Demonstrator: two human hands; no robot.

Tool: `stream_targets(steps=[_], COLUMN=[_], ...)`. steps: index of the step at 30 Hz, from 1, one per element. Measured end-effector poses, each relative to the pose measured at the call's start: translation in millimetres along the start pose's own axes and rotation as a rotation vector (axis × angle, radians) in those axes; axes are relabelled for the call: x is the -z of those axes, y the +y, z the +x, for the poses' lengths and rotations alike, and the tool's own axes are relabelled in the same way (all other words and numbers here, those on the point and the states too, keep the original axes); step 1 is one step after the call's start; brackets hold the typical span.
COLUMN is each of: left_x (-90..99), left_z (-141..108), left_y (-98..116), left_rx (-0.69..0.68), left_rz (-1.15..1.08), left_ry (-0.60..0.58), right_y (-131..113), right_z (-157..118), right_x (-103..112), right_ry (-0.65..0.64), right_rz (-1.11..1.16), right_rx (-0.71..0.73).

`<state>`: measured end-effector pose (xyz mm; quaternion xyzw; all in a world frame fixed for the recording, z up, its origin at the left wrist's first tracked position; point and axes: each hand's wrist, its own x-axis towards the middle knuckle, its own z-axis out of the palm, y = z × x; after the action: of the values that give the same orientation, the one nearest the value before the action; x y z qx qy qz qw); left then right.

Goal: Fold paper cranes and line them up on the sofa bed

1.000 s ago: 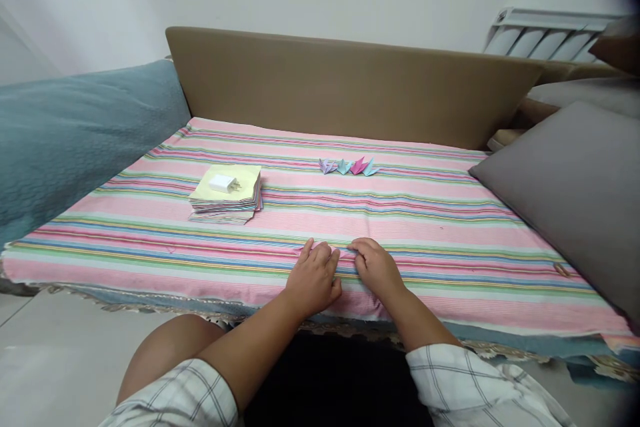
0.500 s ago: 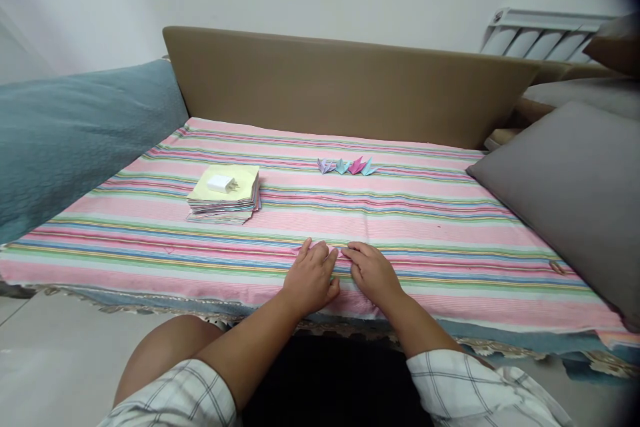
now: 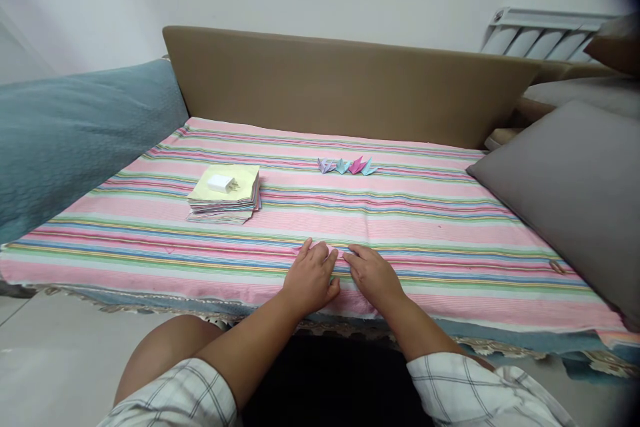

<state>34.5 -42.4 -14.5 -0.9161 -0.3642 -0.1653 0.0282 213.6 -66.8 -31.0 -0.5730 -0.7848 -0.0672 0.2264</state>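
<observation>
A small pink paper (image 3: 327, 248) lies on the striped cloth, mostly covered by my fingers. My left hand (image 3: 311, 277) presses down on it with the fingers spread and the thumb out to the side. At the paper's right end, my right hand (image 3: 373, 273) has its fingers closed together on its edge. Beyond the hands, several small folded paper pieces (image 3: 356, 165) in purple, blue and magenta stand in a row. To the left is a thick stack of square paper (image 3: 227, 203) with a yellow top sheet, and a white plug adapter (image 3: 220, 183) rests on it.
The striped cloth (image 3: 150, 213) covers the seat. A brown backrest (image 3: 340, 83) stands behind it, a blue armrest (image 3: 90, 120) at the left and a grey cushion (image 3: 565, 187) at the right. A small brown object (image 3: 557, 267) lies near the cushion.
My right hand's fingertips have shifted slightly at the paper's right end. My left hand, the stack and the folded pieces look unmoved.
</observation>
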Motion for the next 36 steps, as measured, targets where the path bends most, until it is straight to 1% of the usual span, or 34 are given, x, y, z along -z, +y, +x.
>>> stream_targets(steps=[2, 7, 9, 12, 16, 19, 27, 33, 36], left_x=[0.0, -0.2, -1.0, -2.7, -2.7, -1.5, -2.3, -0.3, -0.1], left_z=[-0.3, -0.6, -0.5, -0.4, -0.6, -1.1, -2.5, -1.9, -2.0], left_y=[0.2, 0.4, -0.2, -1.4, -1.8, -1.6, -4.2, -4.7, -5.5], left_rx=[0.001, 0.001, -0.001, -0.003, -0.002, -0.003, -0.008, -0.008, -0.005], left_rz=[-0.009, -0.006, -0.02, -0.04, -0.02, -0.021, -0.054, -0.033, -0.045], left_ry=[0.008, 0.008, 0.016, 0.026, 0.022, 0.02, 0.046, 0.044, 0.056], right_y=[-0.7, -0.6, 0.6, 1.7, -0.9, -3.1, -6.1, -5.5, -3.2], right_z=[-0.2, 3.8, 6.9, 11.0, 11.0, 7.1, 3.7, 0.9, -2.1], right_x=[1.3, 9.1, 12.0, 13.8, 10.9, 6.8, 7.9, -0.5, -4.4], right_ry=[0.019, 0.083, 0.09, 0.061, 0.012, 0.003, 0.034, 0.045, 0.035], right_rz=[0.038, 0.216, 0.252, 0.233, 0.109, 0.045, 0.059, 0.066, 0.06], right_rx=[-0.026, -0.118, -0.127, -0.083, -0.019, 0.036, 0.031, 0.139, 0.144])
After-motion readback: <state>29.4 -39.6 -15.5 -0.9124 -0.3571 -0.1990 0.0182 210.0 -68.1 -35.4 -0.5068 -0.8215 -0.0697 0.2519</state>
